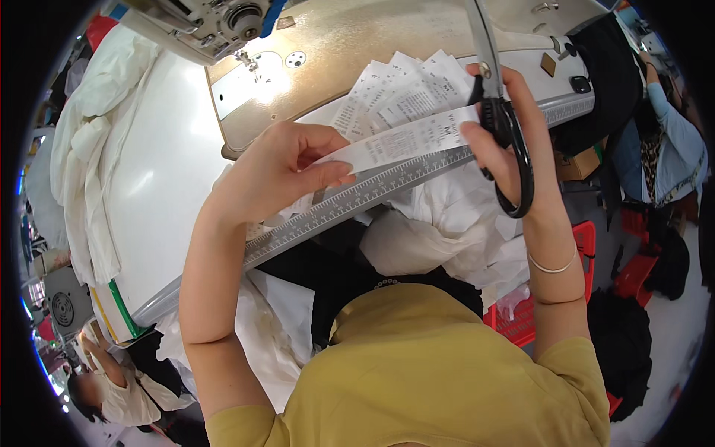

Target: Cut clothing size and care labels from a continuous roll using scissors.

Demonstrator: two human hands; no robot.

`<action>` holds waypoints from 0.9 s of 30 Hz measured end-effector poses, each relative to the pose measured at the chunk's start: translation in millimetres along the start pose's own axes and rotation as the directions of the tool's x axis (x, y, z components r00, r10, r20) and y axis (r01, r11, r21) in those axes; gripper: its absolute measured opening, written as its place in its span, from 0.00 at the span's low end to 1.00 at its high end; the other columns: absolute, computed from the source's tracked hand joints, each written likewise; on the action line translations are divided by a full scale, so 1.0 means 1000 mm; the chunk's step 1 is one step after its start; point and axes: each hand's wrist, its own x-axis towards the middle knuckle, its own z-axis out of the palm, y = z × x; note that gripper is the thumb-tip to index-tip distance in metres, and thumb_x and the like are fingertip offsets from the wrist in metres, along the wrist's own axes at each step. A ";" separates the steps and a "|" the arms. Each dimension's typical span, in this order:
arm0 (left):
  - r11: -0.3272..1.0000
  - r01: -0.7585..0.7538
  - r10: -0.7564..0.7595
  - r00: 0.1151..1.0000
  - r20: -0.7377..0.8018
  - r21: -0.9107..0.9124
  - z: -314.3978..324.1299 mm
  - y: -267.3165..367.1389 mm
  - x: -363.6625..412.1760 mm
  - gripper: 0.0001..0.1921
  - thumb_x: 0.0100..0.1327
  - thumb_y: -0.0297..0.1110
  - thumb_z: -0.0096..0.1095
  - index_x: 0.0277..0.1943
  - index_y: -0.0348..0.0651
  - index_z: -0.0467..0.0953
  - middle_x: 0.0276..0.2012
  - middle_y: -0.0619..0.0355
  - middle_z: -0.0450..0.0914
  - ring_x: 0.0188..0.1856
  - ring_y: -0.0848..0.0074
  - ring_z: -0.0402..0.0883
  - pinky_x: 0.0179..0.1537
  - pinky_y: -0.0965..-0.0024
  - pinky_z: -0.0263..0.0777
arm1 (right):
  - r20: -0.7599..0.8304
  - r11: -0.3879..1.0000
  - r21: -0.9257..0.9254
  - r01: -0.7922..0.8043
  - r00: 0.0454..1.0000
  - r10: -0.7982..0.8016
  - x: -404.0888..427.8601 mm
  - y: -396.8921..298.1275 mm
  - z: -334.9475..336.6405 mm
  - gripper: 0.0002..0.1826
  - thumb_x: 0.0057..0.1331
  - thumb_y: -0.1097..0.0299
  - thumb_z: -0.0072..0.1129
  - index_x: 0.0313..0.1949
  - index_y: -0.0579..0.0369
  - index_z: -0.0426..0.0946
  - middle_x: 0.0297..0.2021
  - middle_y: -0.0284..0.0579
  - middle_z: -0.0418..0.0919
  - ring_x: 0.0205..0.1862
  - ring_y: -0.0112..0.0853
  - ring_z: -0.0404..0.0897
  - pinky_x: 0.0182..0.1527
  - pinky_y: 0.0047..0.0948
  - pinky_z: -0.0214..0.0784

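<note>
Between my two hands a white printed label strip point(408, 139) is stretched above the measuring scale on the table's front edge. My left hand point(301, 162) pinches its left end between thumb and fingers. The thumb and a finger of my right hand point(503, 134) are at its other end, and the same hand carries black-handled scissors point(485, 70), blades pointing away from me. Whether the blades are parted I cannot tell. Behind the strip, more white printed labels point(410, 92) lie fanned out on the sewing machine's bed, partly hidden by the strip and my hands.
A sewing machine head point(223, 25) stands at the upper left with its needle area lit. White fabric point(106, 128) lies on the table's left side, and more white fabric point(447, 223) hangs at my lap. A red plastic basket point(519, 321) is at my right. Other people sit on both sides.
</note>
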 end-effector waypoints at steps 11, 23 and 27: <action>0.976 0.120 -0.145 0.981 -0.129 -0.182 0.005 0.008 0.031 0.07 0.62 0.28 0.52 0.33 0.32 0.73 0.27 0.57 0.79 0.26 0.85 0.74 0.30 0.83 0.69 | -0.160 0.914 -0.402 0.062 0.977 -0.137 -0.007 0.016 -0.016 0.26 0.52 0.74 0.62 0.50 0.54 0.63 0.18 0.43 0.69 0.21 0.28 0.71 0.27 0.24 0.65; 0.932 0.102 -0.139 0.987 -0.083 -0.348 0.004 0.002 0.032 0.09 0.64 0.29 0.49 0.41 0.33 0.72 0.27 0.59 0.77 0.28 0.84 0.74 0.32 0.82 0.70 | 0.398 0.964 0.034 -0.264 0.888 0.229 -0.069 0.025 0.018 0.27 0.56 0.71 0.57 0.54 0.56 0.56 0.22 0.41 0.70 0.24 0.29 0.70 0.29 0.25 0.62; 0.911 0.084 -0.126 0.989 -0.079 -0.403 0.004 -0.002 0.031 0.09 0.63 0.29 0.50 0.39 0.32 0.73 0.28 0.58 0.79 0.29 0.84 0.76 0.32 0.81 0.71 | 0.376 0.970 0.001 -0.242 0.899 0.224 -0.057 0.016 0.029 0.25 0.57 0.69 0.57 0.52 0.57 0.57 0.21 0.42 0.70 0.22 0.34 0.71 0.28 0.27 0.63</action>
